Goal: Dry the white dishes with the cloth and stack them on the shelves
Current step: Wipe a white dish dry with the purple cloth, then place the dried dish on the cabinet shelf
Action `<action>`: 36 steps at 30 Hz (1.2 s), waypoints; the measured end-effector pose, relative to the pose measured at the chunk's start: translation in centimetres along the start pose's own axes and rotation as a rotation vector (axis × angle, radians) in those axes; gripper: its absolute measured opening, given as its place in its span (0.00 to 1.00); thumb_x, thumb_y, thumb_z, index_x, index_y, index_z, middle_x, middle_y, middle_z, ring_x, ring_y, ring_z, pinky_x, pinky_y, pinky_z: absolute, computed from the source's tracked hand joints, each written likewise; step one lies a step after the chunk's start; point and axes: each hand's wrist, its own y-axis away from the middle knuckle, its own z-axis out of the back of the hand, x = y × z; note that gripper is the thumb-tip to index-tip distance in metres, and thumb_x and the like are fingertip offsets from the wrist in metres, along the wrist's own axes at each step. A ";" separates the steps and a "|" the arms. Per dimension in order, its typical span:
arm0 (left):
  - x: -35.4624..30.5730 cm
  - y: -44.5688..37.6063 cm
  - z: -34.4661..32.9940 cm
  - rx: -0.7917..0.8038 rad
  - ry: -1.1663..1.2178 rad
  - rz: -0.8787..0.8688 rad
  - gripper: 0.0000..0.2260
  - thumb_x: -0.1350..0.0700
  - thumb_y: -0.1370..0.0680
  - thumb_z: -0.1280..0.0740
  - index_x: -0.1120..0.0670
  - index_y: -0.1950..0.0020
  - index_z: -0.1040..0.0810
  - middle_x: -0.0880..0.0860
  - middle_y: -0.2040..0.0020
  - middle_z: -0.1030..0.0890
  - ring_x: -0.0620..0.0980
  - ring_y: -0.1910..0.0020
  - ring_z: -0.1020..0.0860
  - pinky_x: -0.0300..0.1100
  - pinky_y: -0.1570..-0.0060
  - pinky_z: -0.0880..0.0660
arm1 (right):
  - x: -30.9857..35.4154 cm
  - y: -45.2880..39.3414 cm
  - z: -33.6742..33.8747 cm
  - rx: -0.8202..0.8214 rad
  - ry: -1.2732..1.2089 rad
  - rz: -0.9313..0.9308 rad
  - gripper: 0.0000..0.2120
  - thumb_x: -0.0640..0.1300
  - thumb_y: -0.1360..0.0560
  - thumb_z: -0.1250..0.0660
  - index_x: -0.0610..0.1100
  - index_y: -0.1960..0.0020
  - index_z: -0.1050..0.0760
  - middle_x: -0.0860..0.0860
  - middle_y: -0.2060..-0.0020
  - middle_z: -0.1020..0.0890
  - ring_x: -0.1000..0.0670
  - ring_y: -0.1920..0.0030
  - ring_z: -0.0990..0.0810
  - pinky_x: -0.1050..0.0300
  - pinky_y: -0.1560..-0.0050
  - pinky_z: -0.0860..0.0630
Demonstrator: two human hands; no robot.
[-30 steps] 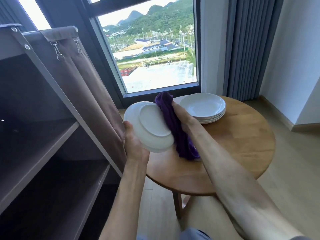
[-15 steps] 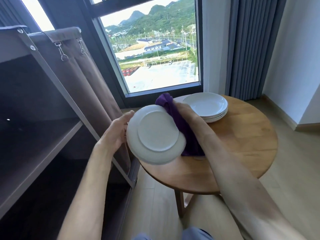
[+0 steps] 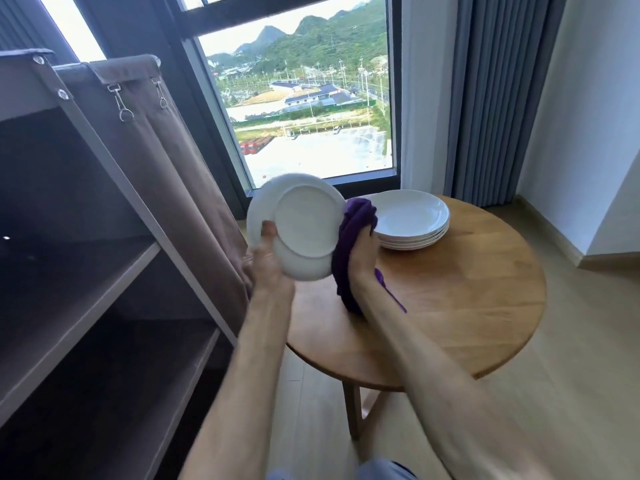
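White and tilted almost on edge, the dish [image 3: 304,223] being dried hangs in the air between the shelves [image 3: 86,271] on the person's left and the round wooden table [image 3: 467,306] on the right. Its underside, with the raised foot ring, faces the camera. The left hand [image 3: 266,261] holds it from below: the thumb lies curled over the lower left rim, and the fingers behind the dish are hidden. The right hand [image 3: 360,251] has its grip closed around a bunched purple cloth [image 3: 349,251], which presses against the dish's right edge and trails down toward the tabletop.

What matters for the coming move is direction. The dish lies just left of the cloth hand, so wiping means the right hand reaching leftward across or around the rim. The open shelves stand on the far side of the left hand, which makes the left hand the nearer one for stacking once the dish is dry. Both shelves visible look bare of dishes, though their depths are dark.

A stack of about 4 more white dishes [image 3: 412,220] sits on the table just behind the right hand, so the job looks to be at an early stage.
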 end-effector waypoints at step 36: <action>-10.5 5.7 8.1 0.165 -0.908 -0.566 0.55 0.50 0.34 0.16 0.45 0.18 0.50 0.34 0.29 0.32 0.27 0.31 0.34 0.25 0.35 0.35 | 7.6 8.2 -6.5 0.469 -0.283 -0.202 0.20 0.42 0.19 0.40 0.39 0.29 0.29 0.37 0.37 0.22 0.37 0.38 0.21 0.53 0.58 0.19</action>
